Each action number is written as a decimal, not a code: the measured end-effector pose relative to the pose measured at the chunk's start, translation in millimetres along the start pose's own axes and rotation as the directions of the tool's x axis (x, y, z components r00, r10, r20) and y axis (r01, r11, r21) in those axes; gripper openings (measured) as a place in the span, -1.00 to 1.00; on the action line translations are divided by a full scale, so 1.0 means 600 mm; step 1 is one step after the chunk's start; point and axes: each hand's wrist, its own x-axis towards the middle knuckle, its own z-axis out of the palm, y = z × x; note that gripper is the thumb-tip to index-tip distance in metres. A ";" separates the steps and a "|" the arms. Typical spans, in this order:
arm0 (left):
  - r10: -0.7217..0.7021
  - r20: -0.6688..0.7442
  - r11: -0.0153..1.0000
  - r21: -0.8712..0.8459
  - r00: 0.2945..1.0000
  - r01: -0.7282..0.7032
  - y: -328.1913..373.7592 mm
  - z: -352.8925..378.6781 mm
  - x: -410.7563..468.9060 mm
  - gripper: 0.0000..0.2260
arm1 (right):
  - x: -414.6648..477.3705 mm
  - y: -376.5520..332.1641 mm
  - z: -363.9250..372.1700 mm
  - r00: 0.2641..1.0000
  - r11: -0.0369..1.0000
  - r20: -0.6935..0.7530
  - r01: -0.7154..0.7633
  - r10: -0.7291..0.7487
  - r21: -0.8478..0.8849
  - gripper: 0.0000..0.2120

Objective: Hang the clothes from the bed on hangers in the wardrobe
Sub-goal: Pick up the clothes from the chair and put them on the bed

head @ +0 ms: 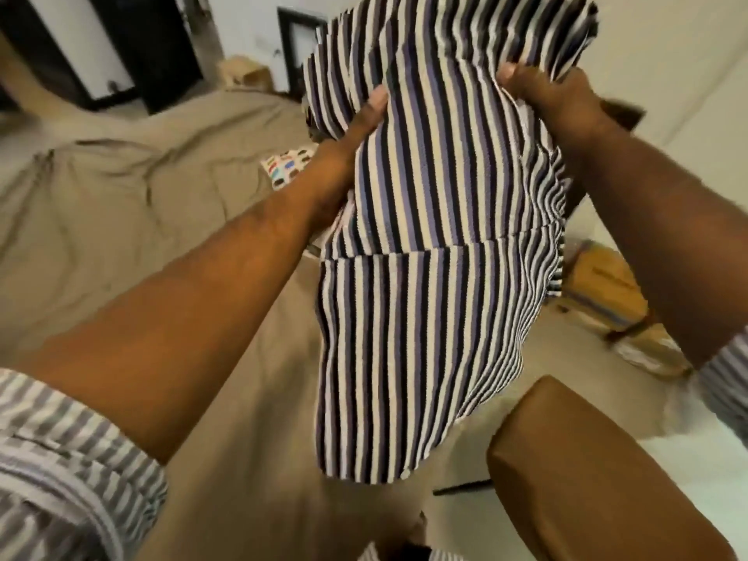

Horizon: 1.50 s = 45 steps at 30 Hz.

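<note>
It was a bedroom in a home: a wide bed (pixel 243 398) under a rumpled tan sheet (pixel 121 188) filled the left side, with a small patterned cloth (pixel 287 168) lying on it. Beyond it were tall dark-framed doors (pixel 162 54) with pale panels and a dark frame (pixel 297 38) against a plain white wall (pixel 668 74). Cardboard boxes (pixel 607 293) sat on the pale floor (pixel 566 366) beside the bed.

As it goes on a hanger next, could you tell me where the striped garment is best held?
Probably by its upper part, one hand towards each side, coming from the near side. The striped garment hangs free below, hem lowest, so its own weight should keep it fairly flat. The left hand and right hand grip it there, set apart.
</note>
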 end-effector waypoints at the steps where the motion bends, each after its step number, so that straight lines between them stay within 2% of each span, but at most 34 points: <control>1: -0.050 -0.039 0.998 0.030 0.998 0.051 -0.030 -0.004 0.022 -0.19 | 0.032 0.033 0.007 0.998 1.000 0.060 -0.006 0.007 -0.024 -0.45; 3: -0.111 -0.152 0.990 0.065 0.982 0.122 -0.122 -0.008 0.081 -0.19 | 0.105 0.113 0.031 0.977 0.992 0.205 -0.038 0.061 -0.117 -0.43; 5: -0.149 -0.215 0.979 0.106 0.965 0.175 -0.230 -0.004 0.127 -0.10 | 0.160 0.199 0.060 0.938 0.964 0.323 -0.035 0.123 -0.265 -0.26; 7: -0.261 -0.224 0.926 0.217 0.939 0.310 -0.358 -0.004 0.140 -0.07 | 0.170 0.321 0.100 0.887 0.851 0.370 -0.047 0.276 -0.524 -0.17; 9: -0.427 -0.158 0.799 0.396 0.890 0.454 -0.507 -0.014 0.124 -0.21 | 0.134 0.481 0.146 0.810 0.690 0.398 -0.012 0.432 -0.724 0.09; 10: -0.543 -0.130 0.685 0.503 0.830 0.527 -0.573 -0.019 0.099 -0.26 | 0.096 0.558 0.171 0.744 0.616 0.406 -0.009 0.531 -0.788 0.16; 12: -0.667 -0.082 0.488 0.703 0.741 0.517 -0.679 -0.035 0.034 -0.19 | 0.000 0.682 0.205 0.654 0.517 0.363 -0.049 0.664 -0.855 0.20; 13: -0.699 -0.073 0.427 0.755 0.711 0.497 -0.719 -0.044 0.001 -0.14 | -0.049 0.709 0.216 0.652 0.499 0.344 -0.061 0.676 -0.864 0.25; 15: -0.749 -0.086 0.350 0.790 0.657 0.503 -0.780 -0.060 -0.051 -0.07 | -0.102 0.738 0.224 0.722 0.512 0.307 -0.075 0.619 -0.856 0.27; 18: -0.751 -0.111 0.277 0.842 0.651 0.463 -0.803 -0.066 -0.091 -0.13 | -0.112 0.740 0.212 0.764 0.547 0.318 -0.055 0.561 -0.835 0.23; 22: -0.715 -0.115 0.302 0.839 0.690 0.453 -0.780 -0.043 -0.105 -0.23 | -0.108 0.738 0.186 0.738 0.620 0.372 -0.078 0.562 -0.781 0.14; 26: -0.683 -0.035 0.412 0.807 0.730 0.423 -0.751 -0.010 -0.119 -0.24 | -0.144 0.718 0.153 0.745 0.618 0.360 -0.089 0.562 -0.781 -0.02; 32: -0.574 0.078 0.509 0.814 0.815 0.281 -0.692 0.034 -0.152 -0.32 | -0.299 0.657 0.112 0.714 0.596 0.304 -0.195 0.631 -0.779 -0.15; 36: -0.521 0.150 0.559 0.804 0.840 0.203 -0.656 0.051 -0.206 -0.32 | -0.427 0.581 0.084 0.723 0.601 0.269 -0.246 0.636 -0.761 -0.20; 39: -0.472 0.214 0.642 0.748 0.855 0.167 -0.631 0.059 -0.268 -0.23 | -0.522 0.517 0.063 0.753 0.621 0.250 -0.256 0.609 -0.741 -0.22; 42: -0.423 0.248 0.668 0.735 0.872 0.114 -0.612 0.064 -0.333 -0.44 | -0.608 0.458 0.046 0.791 0.617 0.242 -0.206 0.562 -0.759 -0.21; 45: -0.375 0.266 0.688 0.722 0.888 0.074 -0.595 0.055 -0.401 -0.46 | -0.685 0.395 0.035 0.842 0.605 0.261 -0.094 0.471 -0.791 -0.34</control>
